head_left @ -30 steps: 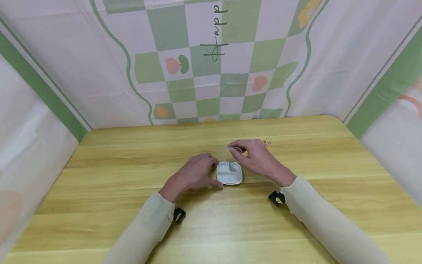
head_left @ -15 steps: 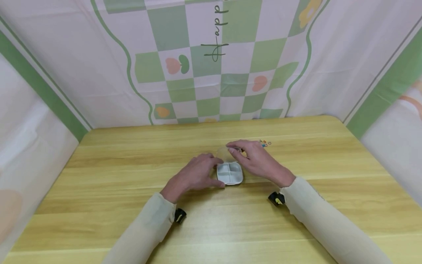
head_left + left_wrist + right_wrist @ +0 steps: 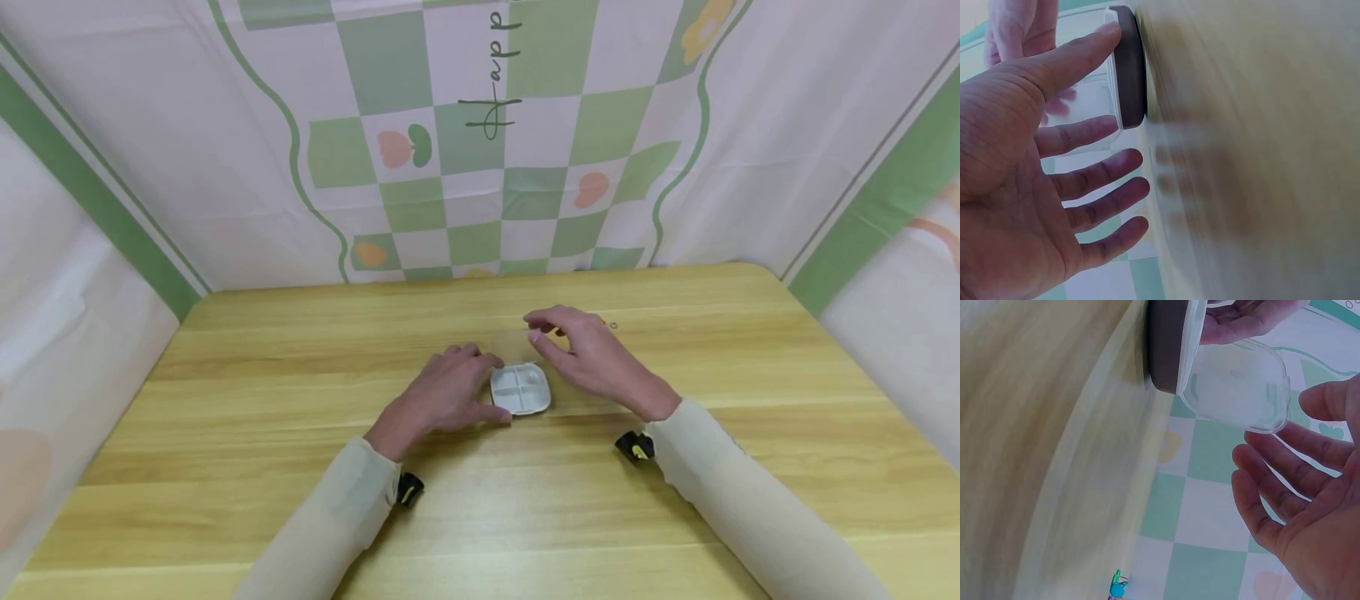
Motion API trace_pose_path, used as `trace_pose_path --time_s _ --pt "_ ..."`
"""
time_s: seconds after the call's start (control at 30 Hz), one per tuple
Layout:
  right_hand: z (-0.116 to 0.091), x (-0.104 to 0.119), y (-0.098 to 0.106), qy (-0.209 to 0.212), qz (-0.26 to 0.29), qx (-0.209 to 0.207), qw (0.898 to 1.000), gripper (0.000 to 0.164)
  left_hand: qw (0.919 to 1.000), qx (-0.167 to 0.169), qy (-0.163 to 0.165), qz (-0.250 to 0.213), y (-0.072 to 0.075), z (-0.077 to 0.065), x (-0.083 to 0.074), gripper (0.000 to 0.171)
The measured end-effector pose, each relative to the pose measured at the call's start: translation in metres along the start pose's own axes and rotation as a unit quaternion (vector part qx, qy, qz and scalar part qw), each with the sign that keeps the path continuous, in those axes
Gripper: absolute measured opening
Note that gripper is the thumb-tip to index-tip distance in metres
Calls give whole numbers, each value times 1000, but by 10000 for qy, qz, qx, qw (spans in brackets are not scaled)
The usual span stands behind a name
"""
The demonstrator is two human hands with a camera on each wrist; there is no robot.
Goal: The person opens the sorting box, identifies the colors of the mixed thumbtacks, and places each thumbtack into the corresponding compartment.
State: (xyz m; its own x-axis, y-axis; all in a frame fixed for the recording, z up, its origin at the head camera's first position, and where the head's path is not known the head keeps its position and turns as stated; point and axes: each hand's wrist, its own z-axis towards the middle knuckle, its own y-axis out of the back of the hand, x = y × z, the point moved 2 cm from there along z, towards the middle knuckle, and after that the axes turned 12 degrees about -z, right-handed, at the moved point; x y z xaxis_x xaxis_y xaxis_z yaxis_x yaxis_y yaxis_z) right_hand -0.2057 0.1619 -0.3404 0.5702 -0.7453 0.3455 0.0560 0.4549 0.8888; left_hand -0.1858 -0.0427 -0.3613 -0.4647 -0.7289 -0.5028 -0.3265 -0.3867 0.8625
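Observation:
A small compartmented pill box [image 3: 521, 389] sits on the table, its white divided inside facing up and its dark outer wall [image 3: 1130, 69] showing in the left wrist view. My left hand [image 3: 448, 389] holds the box at its left side between thumb and index finger; the other fingers are spread. The clear lid [image 3: 1235, 384] stands raised at the far side of the box. Close to the lid's edge, my right hand [image 3: 588, 352] has its fingers loosely bent and its thumb apart from the lid. Whether a right fingertip touches the lid is hard to tell.
Small coloured pieces [image 3: 1117, 589] lie on the wooden table [image 3: 300, 500] beyond the right hand, partly hidden by it in the head view. A checked green and white cloth [image 3: 472, 200] hangs behind the table's far edge.
My right hand has let go of the lid's edge and shifted slightly right and away, its thumb and fingers parting. The box has turned slightly; the left hand stays beside it.

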Motion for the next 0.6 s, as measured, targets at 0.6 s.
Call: trace_pose_path --time_s 0.6 --pt "1 -20 17 -349 -597 -79 9976 35 9996 9 279 -39 0 0 2 75"
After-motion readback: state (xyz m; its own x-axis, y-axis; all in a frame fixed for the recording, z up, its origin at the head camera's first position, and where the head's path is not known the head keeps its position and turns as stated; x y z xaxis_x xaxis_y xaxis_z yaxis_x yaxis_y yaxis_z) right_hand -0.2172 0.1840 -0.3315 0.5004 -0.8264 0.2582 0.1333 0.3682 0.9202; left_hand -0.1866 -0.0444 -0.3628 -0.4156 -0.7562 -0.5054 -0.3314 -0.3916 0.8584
